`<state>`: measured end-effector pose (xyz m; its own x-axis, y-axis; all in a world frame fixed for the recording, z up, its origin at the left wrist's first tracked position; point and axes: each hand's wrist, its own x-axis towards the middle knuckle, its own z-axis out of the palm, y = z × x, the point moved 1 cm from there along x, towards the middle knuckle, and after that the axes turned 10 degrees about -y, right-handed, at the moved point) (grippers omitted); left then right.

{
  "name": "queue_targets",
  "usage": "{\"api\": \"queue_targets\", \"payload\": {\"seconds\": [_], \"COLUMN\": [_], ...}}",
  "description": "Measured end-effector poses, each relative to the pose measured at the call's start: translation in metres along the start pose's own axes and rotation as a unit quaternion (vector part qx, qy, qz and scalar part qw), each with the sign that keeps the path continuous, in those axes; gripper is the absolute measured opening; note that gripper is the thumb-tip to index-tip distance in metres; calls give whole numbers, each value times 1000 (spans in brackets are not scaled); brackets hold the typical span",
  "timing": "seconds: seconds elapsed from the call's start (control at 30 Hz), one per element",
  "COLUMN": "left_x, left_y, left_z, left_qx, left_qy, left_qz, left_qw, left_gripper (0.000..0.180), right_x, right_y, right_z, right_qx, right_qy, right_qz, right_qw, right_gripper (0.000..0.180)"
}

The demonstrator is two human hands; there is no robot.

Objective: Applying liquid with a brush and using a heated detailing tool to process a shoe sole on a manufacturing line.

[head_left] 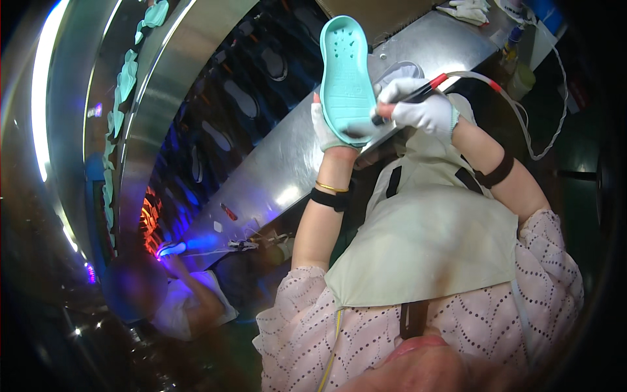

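We note the left hand (325, 132) curled under the near end of the turquoise sole (345, 75), holding it above the metal counter (261, 163). Right hand (421, 112) closed round a hosed brush (378, 119), its blurred tip over the sole's near end. We judge brushing to be under way; coverage done and remaining, we cannot tell.
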<state>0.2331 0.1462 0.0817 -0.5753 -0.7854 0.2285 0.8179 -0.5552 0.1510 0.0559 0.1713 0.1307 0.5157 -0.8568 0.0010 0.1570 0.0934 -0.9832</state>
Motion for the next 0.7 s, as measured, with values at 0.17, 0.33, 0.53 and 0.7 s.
{"api": "queue_targets", "payload": {"seconds": [0.17, 0.33, 0.53, 0.7], "left_x": [2, -5, -8, -17], "left_y": [-17, -17, -23, -8], "left_z": [1, 7, 25, 24], "left_qx": [166, 193, 165, 168], "left_qy": [133, 124, 104, 118], "left_qz": [76, 102, 86, 112], "left_qw": [974, 968, 977, 972], "left_gripper": [66, 72, 67, 68], "right_x": [6, 2, 28, 24], "right_y": [16, 2, 5, -8], "right_z": [19, 18, 18, 32], "right_qx": [-84, -18, -156, -49], "right_qy": [55, 13, 208, 74], "right_qz": [-200, -20, -263, -181], "right_qw": [975, 1000, 929, 980], "right_gripper": [7, 11, 6, 6]}}
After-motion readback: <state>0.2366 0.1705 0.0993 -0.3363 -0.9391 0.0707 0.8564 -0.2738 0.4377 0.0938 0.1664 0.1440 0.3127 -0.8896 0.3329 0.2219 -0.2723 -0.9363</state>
